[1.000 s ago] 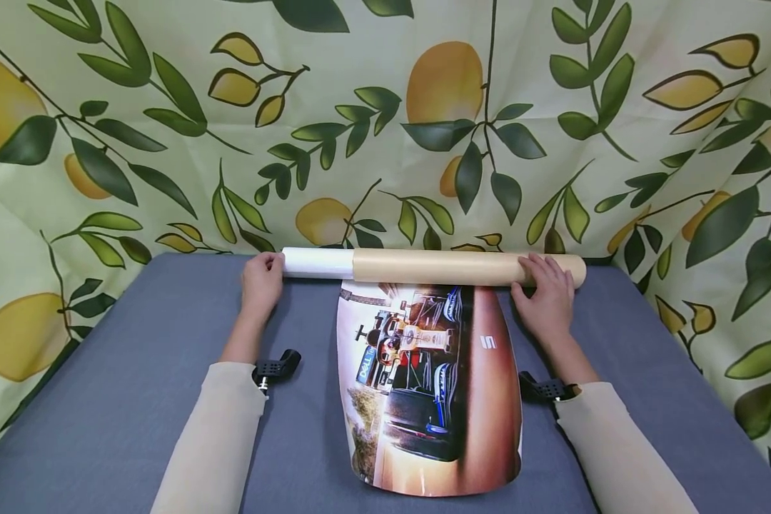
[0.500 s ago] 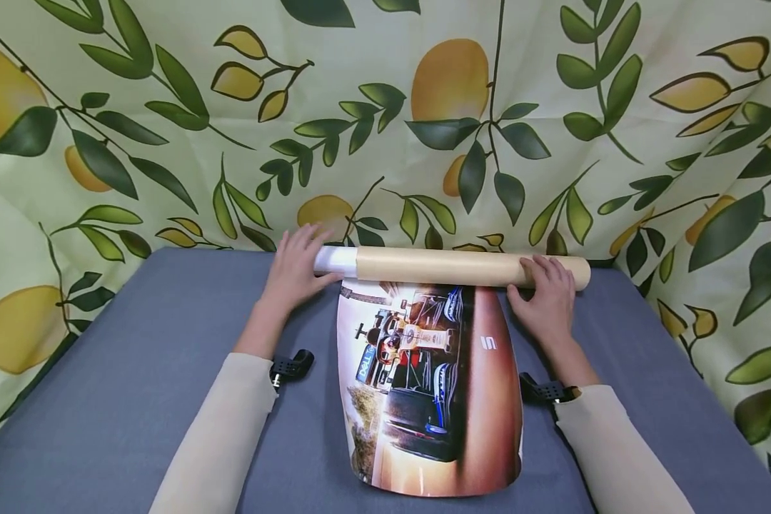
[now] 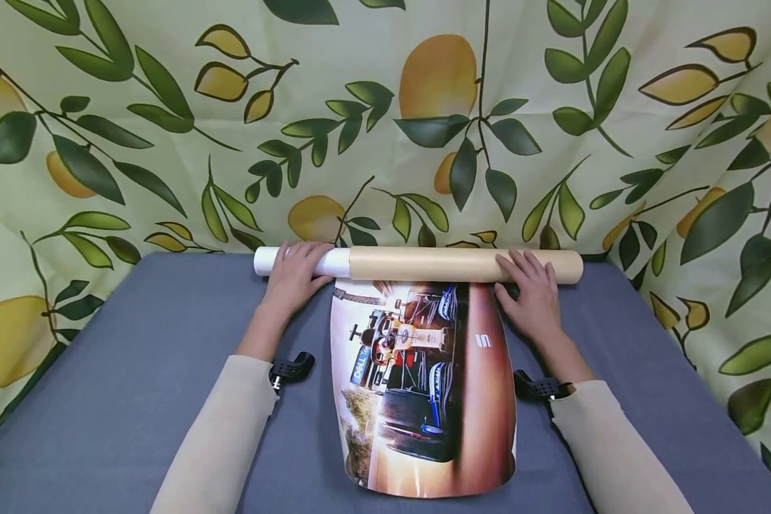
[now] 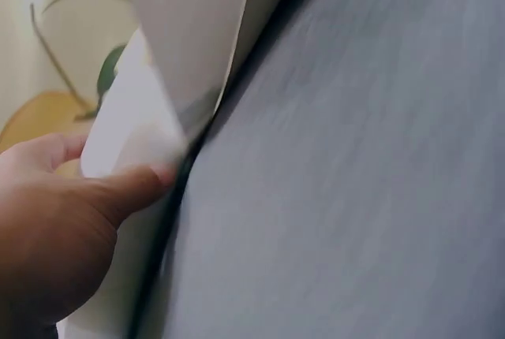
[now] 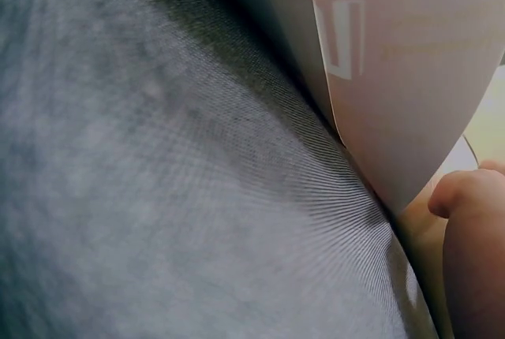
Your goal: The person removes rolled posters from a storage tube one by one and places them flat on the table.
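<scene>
A long tan paper tube [image 3: 424, 264] lies crosswise at the far side of the table, and a slimmer white roll [image 3: 334, 263] sticks out of its left end. My left hand [image 3: 289, 282] grips the white roll, fingers over the top; in the left wrist view the thumb presses its near side. My right hand [image 3: 530, 296] holds the tan tube near its right end, fingers spread over the top and thumb at the near side. A glossy race-car poster [image 3: 488, 400] lies between my arms, its sides curled under and its far edge at the tube.
Grey-blue cloth [image 3: 135, 400] covers the table. Behind it hangs a curtain [image 3: 347, 64] printed with lemons and leaves, close to the tube. A black wrist mount [image 3: 292, 368] is on my left wrist, another mount [image 3: 542, 386] on my right.
My left hand has gone from pinching the white roll's left end to gripping over it farther right. More of the white roll now sticks out leftward. My right hand stays on the tan tube.
</scene>
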Demonstrator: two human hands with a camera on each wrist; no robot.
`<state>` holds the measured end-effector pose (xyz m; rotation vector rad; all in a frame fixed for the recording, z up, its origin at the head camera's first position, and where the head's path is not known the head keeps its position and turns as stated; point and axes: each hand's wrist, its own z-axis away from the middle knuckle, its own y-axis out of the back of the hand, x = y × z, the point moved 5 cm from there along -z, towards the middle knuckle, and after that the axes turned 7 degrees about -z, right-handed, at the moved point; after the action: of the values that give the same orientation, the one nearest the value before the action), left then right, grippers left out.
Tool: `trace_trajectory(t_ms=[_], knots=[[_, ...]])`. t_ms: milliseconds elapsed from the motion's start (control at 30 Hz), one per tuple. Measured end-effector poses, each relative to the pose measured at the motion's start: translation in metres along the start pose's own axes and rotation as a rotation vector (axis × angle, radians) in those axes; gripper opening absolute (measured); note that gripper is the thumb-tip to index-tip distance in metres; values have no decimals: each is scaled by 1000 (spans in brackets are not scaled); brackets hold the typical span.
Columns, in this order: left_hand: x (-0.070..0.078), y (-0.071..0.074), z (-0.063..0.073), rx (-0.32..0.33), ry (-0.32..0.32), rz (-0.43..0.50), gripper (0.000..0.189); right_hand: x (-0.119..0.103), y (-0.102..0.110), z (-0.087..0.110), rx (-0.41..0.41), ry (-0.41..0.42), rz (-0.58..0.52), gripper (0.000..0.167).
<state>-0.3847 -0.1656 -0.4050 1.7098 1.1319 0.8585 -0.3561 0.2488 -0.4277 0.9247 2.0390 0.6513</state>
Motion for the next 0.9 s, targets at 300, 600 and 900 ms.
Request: trace_trajectory(t_ms=[300, 600, 900], knots=[[-42, 15, 11, -34, 188, 59, 58, 1, 5, -3, 70, -77, 2, 46], [7, 5, -4, 27, -30, -4, 73, 1, 6, 1, 127, -75, -40, 46], [26, -5, -7, 30, -90, -23, 59, 3, 6, 2, 121, -114, -34, 44]])
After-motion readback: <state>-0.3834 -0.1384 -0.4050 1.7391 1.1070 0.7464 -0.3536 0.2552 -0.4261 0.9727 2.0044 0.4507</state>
